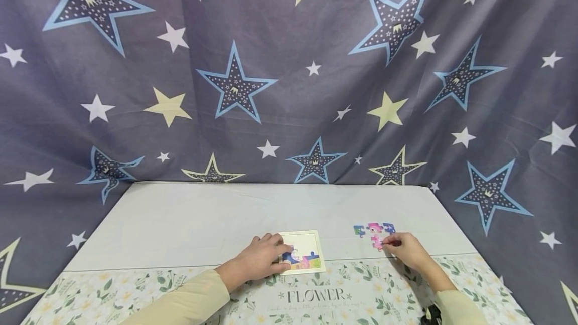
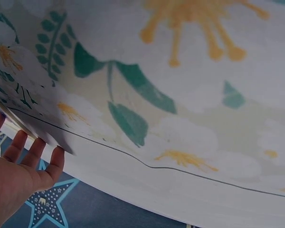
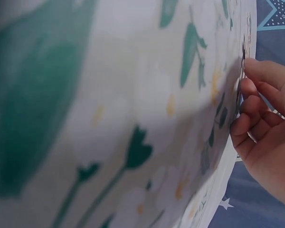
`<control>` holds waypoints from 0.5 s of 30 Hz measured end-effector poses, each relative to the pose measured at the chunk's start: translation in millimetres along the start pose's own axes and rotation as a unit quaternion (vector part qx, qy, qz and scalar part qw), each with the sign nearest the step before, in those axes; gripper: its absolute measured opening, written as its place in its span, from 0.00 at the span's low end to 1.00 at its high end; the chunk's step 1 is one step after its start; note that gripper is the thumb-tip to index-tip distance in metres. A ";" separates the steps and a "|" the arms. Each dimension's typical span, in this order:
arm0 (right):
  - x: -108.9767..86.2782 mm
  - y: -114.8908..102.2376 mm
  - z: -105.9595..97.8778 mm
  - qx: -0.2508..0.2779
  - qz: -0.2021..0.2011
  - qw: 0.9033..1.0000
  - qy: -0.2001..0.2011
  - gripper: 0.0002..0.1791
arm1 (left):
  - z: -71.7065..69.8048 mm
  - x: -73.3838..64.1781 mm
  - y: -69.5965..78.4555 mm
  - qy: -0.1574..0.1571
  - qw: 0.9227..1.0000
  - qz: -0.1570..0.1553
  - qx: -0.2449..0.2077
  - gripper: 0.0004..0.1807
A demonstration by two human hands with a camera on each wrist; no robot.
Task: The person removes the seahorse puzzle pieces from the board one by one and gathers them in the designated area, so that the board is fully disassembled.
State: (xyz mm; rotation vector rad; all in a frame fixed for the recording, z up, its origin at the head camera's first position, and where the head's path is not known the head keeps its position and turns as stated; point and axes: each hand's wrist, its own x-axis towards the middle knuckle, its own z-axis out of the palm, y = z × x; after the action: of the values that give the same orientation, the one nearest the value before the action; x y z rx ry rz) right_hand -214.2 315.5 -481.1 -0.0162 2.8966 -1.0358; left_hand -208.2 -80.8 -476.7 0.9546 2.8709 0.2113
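Note:
A jigsaw tray point(image 1: 322, 255) with a cream border lies on the table, its lower part filled with blue, pink and yellow-green pieces. My left hand point(image 1: 262, 257) rests over the tray's left side, fingers spread and fingertips on it. In the left wrist view, the fingertips of the left hand point(image 2: 26, 166) lie along the tray's edge point(image 2: 14, 118). To the right, my right hand point(image 1: 406, 250) pinches the edge of a pink puzzle piece point(image 1: 377, 241) between thumb and index finger. The other fingers of the right hand point(image 3: 266, 114) are curled in.
Beyond the right hand's piece lie a pink piece with an eye point(image 1: 374, 227), a blue-green piece point(image 1: 358, 230) and a blue piece point(image 1: 388, 227). A floral cloth point(image 1: 316, 310) printed "FLOWER" covers the near table; a star-patterned curtain point(image 1: 289, 114) stands behind.

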 end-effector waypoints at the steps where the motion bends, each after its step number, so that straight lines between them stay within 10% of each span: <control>1: 0.0 0.1 -0.1 0.001 -0.002 1.000 -0.001 0.07 | 0.2 0.1 -0.1 0.000 1.000 0.000 0.000 0.27; 15: 2.0 3.9 -0.1 -0.009 -0.011 1.000 0.004 0.07 | 0.9 0.4 -0.2 -0.001 1.000 -0.001 0.004 0.27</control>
State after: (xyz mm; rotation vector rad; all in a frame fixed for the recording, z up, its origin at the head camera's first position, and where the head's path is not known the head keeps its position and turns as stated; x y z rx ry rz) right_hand -216.1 318.5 -483.5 -0.0438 2.9189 -1.0165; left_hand -208.6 -80.7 -477.6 0.9518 2.8728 0.1973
